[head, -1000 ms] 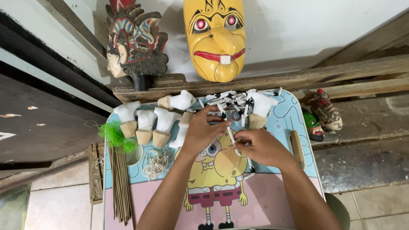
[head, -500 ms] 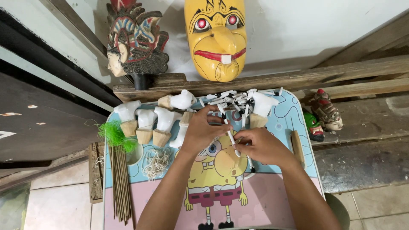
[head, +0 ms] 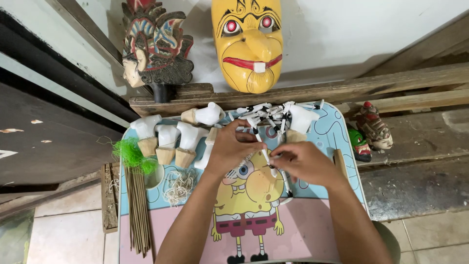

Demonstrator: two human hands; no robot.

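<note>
Beneath both hands, a small surface [head: 337, 132] printed with a yellow cartoon figure, pale blue above and pink below. Beyond the hands, against the wall, a large yellow carved mask [head: 249, 44] with red lips and, to its left, a dark painted mask head [head: 154, 46] with an ornate headdress. Left of the left hand, a row of white carved puppet torsos [head: 168, 139] with bare wooden bases; farther left, a green fibre tuft [head: 131, 154], and nearer the body a bundle of thin sticks [head: 139, 215] and a tangle of pale string [head: 180, 187]. Just beyond the fingertips, a heap of white puppet arms [head: 271, 115] with black joints. Off to the right of the right hand, two small painted figurines [head: 371, 129].

Seemingly mid-assembly: joining or threading one small white stick piece [head: 266, 156], held right between the two hands over the cartoon's head. Next move likely calling for fine, steady fingertip alignment, judged from the pinch.

Left hand [head: 229, 149] curled, knuckles up, fingers closed near the upper end of the piece, wrist bent inward. Right hand [head: 303, 164] loosely fisted, thumb and forefinger pinching the lower end. Forearms converging from the bottom edge, hands nearly touching.
</note>
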